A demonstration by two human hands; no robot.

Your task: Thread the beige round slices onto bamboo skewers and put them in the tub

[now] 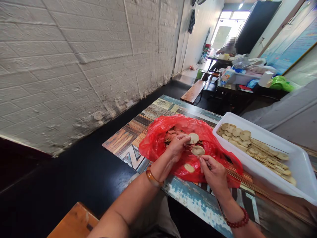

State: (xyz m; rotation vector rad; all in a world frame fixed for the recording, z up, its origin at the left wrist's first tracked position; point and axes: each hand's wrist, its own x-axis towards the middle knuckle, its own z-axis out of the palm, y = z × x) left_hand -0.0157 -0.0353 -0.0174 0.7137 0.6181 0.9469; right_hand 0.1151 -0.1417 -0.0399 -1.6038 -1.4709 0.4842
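Over a red plastic bag [158,132] full of pale round slices, both my hands are working close together. My left hand [177,145] pinches one thin, round, pale slice [193,138] between thumb and fingertips. My right hand [213,172] is closed, its fingertips at the lower edge of a second slice [198,151], which seems to sit on a thin skewer largely hidden by the fingers. Another slice [189,168] lies on the bag's near side. To the right, a white plastic tray [260,132] holds several skewers threaded with slices [262,152].
Bare wooden skewers [241,178] lie on the patterned table [133,132] between bag and tray. A white brick-patterned wall [99,59] runs along the left. Beyond stand a wooden bench [194,92] and a cluttered table [235,86]. Far back, a person [229,48] sits.
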